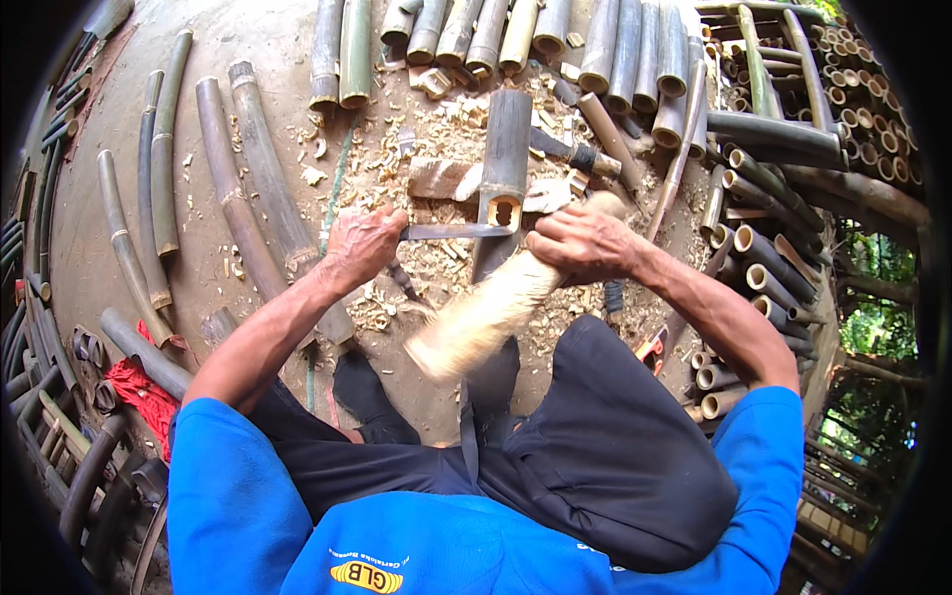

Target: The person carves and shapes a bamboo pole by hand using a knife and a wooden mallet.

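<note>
The person sits on the ground with legs in dark trousers stretched forward, a blue shirt filling the lower edge of the view. Between the knees a dark bamboo section lies lengthwise, pointing away, with a rectangular slot cut into its near end.

The left hand has its fingers clamped around the handle of a flat metal blade, which runs sideways to the right and meets the bamboo section right at the slot. The right hand has its fingers wrapped tight around a pale wooden mallet; the mallet is blurred, its thick end low near the knees and its other end sticking out past the hand toward the upper right.

Pale wood chips cover the ground around the bamboo section, thickest just beyond and to either side of it. A short block of wood lies among them, just left of the section. A row of cut bamboo tubes lines the top of the view, more tubes are stacked at the right with open ends showing, and long curved bamboo strips lie on the left. A red cloth sits at the lower left beside more poles.
</note>
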Tool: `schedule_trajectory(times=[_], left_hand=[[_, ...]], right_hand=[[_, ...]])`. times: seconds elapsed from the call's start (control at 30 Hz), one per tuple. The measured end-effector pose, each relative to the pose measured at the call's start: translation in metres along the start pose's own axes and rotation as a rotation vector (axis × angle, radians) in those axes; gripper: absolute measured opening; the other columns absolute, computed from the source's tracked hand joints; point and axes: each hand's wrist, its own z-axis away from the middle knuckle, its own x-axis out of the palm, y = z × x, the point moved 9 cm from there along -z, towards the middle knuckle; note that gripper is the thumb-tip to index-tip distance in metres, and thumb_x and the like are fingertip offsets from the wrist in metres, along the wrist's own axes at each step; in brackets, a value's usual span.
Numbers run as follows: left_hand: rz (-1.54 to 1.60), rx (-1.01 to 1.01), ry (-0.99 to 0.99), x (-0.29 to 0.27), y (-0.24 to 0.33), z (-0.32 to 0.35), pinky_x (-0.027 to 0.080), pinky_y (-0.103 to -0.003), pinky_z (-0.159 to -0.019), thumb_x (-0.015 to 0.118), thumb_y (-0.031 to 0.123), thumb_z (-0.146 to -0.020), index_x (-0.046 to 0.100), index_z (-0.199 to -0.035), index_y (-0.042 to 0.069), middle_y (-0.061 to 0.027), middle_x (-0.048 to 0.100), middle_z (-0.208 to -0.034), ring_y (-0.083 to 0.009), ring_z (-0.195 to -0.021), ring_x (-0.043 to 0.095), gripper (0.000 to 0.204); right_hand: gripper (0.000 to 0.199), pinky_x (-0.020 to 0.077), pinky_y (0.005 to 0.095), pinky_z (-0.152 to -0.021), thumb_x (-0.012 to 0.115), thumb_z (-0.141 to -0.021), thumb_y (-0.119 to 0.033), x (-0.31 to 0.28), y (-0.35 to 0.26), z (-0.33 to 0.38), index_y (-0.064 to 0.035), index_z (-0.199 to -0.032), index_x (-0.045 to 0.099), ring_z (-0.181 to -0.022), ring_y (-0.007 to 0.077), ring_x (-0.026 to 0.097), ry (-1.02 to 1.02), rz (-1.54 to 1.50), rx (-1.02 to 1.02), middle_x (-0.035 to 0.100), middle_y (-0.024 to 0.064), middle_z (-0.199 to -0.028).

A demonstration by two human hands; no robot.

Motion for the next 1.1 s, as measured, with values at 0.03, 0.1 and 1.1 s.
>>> schedule_trajectory(times=[0.03,0.1,1.1], left_hand=[[0.008,0.004,0.000,0.002,0.003,-0.002,0.057,-0.045,-0.065,0.058,0.016,-0.095,0.063,-0.098,0.007,-0.0127,0.068,-0.094,-0.0320,-0.081,0.074,0.011],[0.012,-0.021,0.002,0.004,0.005,-0.006,0.057,-0.046,-0.064,0.057,0.015,-0.095,0.062,-0.096,0.007,-0.0127,0.067,-0.092,-0.0320,-0.080,0.074,0.009],[0.880,-0.118,-0.432,0.056,-0.036,-0.039,0.046,-0.030,-0.054,0.085,0.026,-0.086,0.079,-0.092,0.007,-0.0009,0.067,-0.066,-0.0087,-0.058,0.057,0.020]], right_hand=[[0.031,0.0554,0.0415,-0.075,0.072,-0.082,-0.023,-0.007,0.004,0.003,-0.0049,-0.103,0.058,-0.083,0.0258,0.068,0.066,-0.051,-0.050,0.063,0.0096,-0.090],[0.036,0.0560,0.0445,-0.074,0.073,-0.083,-0.025,0.006,0.029,0.012,-0.0036,-0.108,0.057,-0.084,0.0278,0.070,-0.068,0.193,0.187,0.064,0.0120,-0.091],[0.061,0.0562,0.0481,-0.078,0.083,-0.076,-0.022,-0.024,0.065,0.025,-0.0062,-0.125,0.051,-0.085,0.0343,0.068,0.036,-0.025,0.510,0.062,0.0146,-0.095]])
